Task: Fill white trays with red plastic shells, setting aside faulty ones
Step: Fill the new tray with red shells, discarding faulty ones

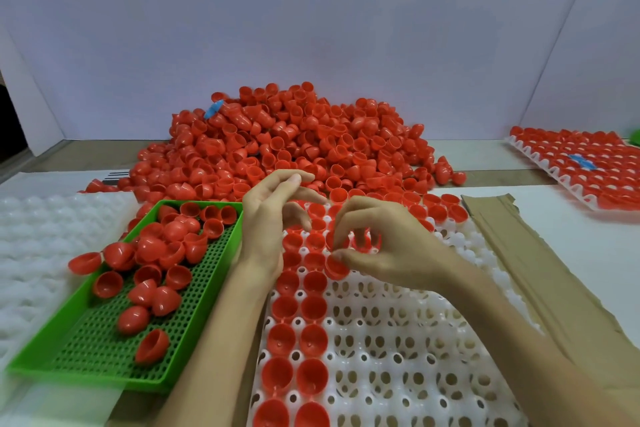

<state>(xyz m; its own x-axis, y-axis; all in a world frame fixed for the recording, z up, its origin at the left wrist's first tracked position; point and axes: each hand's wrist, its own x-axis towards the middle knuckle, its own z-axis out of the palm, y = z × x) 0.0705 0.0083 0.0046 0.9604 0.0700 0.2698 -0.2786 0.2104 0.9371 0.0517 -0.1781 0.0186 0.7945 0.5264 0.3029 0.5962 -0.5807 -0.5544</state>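
Head view, and the right hand [377, 246] is down over the white tray [415, 340], fingers curled round a red shell [362, 243] with the thumb tucked in underneath; the hand covers most of that shell, so whether it sits in a cup or just above one I cannot tell. Left hand [273, 218] hangs just beside, not touching the right, fingers loose and spread, holding nothing. Under both hands the seated shells [299, 308] run in two columns down the tray's left side and in rows along its far end, mouths up, while the cups to the right stand bare. The right forearm lies across those bare cups; the left forearm cuts over the tray's left rim and the near right corner of the green basket [207, 305], which holds a scatter of shells lying every which way. Left of that, a second white tray [41, 236], blurred. Right of the work, a torn cardboard strip [540, 274]. Behind it all, the heap of loose shells [294, 142] with a blue scrap [213, 109] poking out, and far right a filled tray [571, 163] against the white backdrop
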